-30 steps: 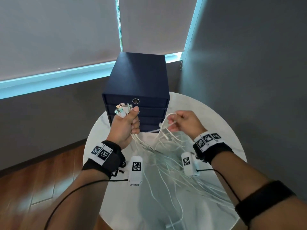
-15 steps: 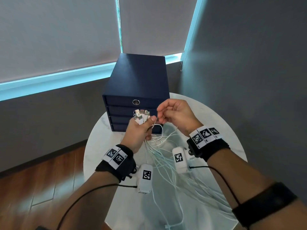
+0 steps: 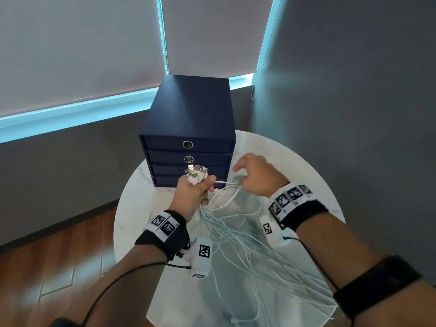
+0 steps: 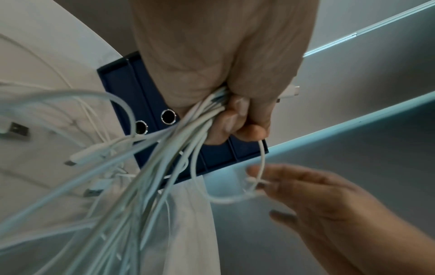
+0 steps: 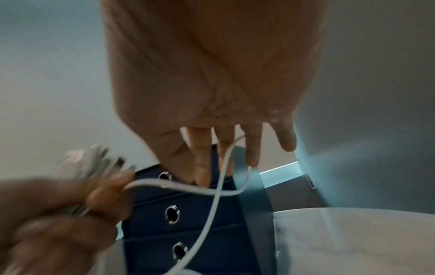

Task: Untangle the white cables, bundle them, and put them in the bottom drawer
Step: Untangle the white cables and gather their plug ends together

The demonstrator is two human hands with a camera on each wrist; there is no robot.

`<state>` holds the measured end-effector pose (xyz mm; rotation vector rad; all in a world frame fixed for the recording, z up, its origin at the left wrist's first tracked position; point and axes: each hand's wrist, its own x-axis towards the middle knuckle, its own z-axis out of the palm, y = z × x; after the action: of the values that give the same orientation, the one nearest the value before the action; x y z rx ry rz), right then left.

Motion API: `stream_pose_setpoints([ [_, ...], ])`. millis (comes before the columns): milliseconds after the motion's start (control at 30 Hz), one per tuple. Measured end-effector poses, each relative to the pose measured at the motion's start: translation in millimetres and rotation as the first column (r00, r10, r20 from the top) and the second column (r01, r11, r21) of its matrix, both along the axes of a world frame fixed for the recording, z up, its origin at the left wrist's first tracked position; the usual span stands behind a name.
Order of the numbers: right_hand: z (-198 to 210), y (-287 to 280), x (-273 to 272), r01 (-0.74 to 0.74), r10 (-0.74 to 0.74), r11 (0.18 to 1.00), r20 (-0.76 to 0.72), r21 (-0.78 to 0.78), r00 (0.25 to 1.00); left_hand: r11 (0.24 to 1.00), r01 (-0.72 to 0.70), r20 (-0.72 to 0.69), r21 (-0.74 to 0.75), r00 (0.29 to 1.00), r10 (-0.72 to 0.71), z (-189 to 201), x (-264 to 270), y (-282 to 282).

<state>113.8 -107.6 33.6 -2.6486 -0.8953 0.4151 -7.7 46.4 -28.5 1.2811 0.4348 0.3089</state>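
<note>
My left hand [image 3: 191,194] is raised in front of the navy drawer unit [image 3: 188,109] and grips a bunch of white cables just below their plug ends [image 3: 195,174], which stick up out of the fist. The cables [image 3: 247,244] trail down and spread over the round white table [image 3: 295,166]. To the right of it my right hand [image 3: 254,175] has its fingers spread and nearly straight. One cable loop [image 5: 212,204] runs from the left hand [image 5: 58,214] across those fingers [image 5: 253,148]. The bottom drawer [image 3: 162,181] is closed, partly hidden behind my left hand.
The drawer unit stands at the table's far edge with all its drawers closed, and metal ring pulls [image 3: 188,144] show on the upper ones. Dark grey walls close in behind and to the right. A wooden floor [image 3: 59,256] lies below on the left.
My right hand brought a cable end to the left hand's bunch, then let go and drew away to the right with spread fingers. The left hand shifted right, still holding the bunch.
</note>
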Motion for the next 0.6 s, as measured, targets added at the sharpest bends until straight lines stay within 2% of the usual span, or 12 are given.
stream_pose_setpoints([
  [100,-8.3,14.6,-23.2,-0.227,0.252,0.954,0.119,-0.194,0.960,1.000,-0.001,0.018,-0.009,1.000,0.001,4.0,6.0,-5.4],
  [167,-6.1,19.7,-30.2,-0.246,0.277,0.950,0.161,-0.190,0.947,1.000,0.025,0.029,-0.017,0.999,-0.024,5.0,6.4,-6.3],
  [300,-5.5,12.3,-17.8,-0.211,0.212,0.977,0.033,-0.015,0.977,0.996,0.036,0.030,-0.082,0.999,-0.034,2.8,2.9,-1.2],
  [400,10.6,1.2,-3.6,-0.099,0.106,0.965,-0.015,0.241,0.994,0.987,0.009,0.001,-0.160,1.000,-0.009,-4.5,-1.9,5.1],
  [433,18.4,-2.6,3.3,-0.020,0.034,0.928,-0.031,0.372,0.999,0.985,-0.002,-0.016,-0.171,1.000,-0.001,-8.4,-4.3,7.3],
  [500,34.9,-10.5,21.5,0.141,-0.145,0.769,-0.046,0.623,0.988,0.981,-0.033,-0.061,-0.190,0.998,0.022,-17.4,-10.8,11.8],
  [533,45.2,-15.2,30.3,0.211,-0.232,0.662,-0.071,0.719,0.970,0.978,-0.050,-0.082,-0.203,0.996,0.034,-22.1,-13.8,13.5],
  [600,62.2,-27.8,48.0,0.363,-0.367,0.412,-0.213,0.836,0.905,0.970,-0.086,-0.116,-0.229,0.991,0.061,-31.4,-19.3,15.7],
])
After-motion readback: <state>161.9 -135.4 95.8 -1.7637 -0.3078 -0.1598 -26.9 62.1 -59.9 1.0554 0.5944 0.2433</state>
